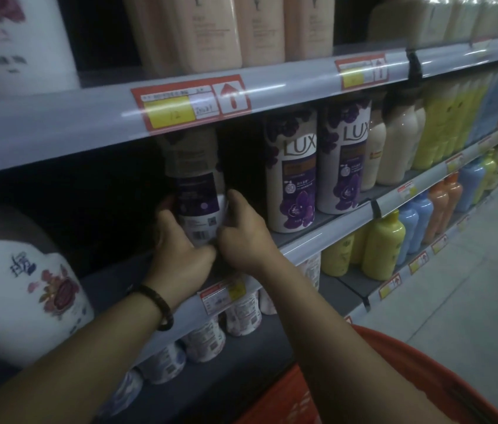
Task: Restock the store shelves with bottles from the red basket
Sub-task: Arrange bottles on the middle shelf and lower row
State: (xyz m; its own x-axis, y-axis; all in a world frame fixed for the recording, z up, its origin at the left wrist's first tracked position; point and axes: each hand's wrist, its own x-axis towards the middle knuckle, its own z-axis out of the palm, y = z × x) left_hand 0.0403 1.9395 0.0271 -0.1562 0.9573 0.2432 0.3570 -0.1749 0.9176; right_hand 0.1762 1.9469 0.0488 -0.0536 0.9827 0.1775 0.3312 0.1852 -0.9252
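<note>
Left arm: your forearm reaches up from the lower left, with a dark bracelet [156, 305] on the wrist.
Left hand: your left hand [180, 243] grasps the bottle [199, 206] low on its left side, fingers curled round it.
Right arm: it comes up from the lower right, passing over the red basket [416, 359].
Right hand: your right hand [243, 234] clasps the bottle's right side, thumb pointing up along it and fingers bent in at the base.
Bottle look: white body with a dark purple panel. The back label and barcode face you; the top is in shadow.
Bottle place: upright on the middle shelf [318, 243], left of two LUX bottles [291, 175], with a dark gap between.
Basket: its rim shows at the bottom right, below your right forearm.
</note>
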